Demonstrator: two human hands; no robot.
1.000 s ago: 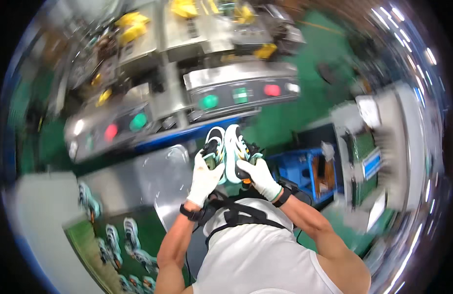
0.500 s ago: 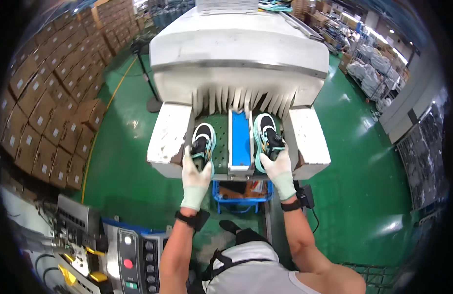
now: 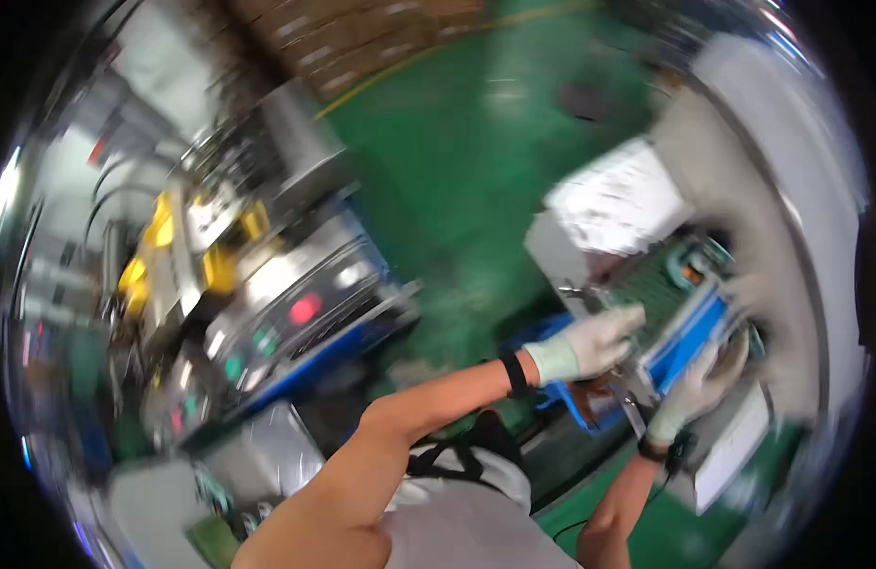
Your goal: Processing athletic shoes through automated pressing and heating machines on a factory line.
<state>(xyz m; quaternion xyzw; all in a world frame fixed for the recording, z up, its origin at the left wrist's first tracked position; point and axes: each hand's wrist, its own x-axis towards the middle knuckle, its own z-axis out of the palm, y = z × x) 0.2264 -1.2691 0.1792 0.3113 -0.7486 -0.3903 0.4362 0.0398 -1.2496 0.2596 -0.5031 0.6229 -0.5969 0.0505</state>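
The picture is blurred by motion. My left hand (image 3: 599, 343), in a white glove, is off the shoes, its fingers stretched out over the front edge of the green perforated conveyor bed (image 3: 637, 284). Deeper in on that side, a black, white and mint sneaker (image 3: 689, 266) lies by the hanging flaps of the white machine (image 3: 789, 190). My gloved right hand (image 3: 696, 387) reaches into the other lane, past the blue strip (image 3: 686, 343). A sneaker (image 3: 758, 339) shows only partly beyond it; whether the fingers grip it is smeared.
To the left stands a control console (image 3: 305, 308) with coloured buttons and yellow parts (image 3: 220, 270). A blue-framed cart (image 3: 580, 403) sits under the conveyor's front. Stacked cartons (image 3: 362, 38) line the far side beyond the green floor (image 3: 466, 209).
The view has swung to the left, bringing the console closer in. My left hand has let go of its sneaker. Both sneakers now lie farther in, near the flaps.
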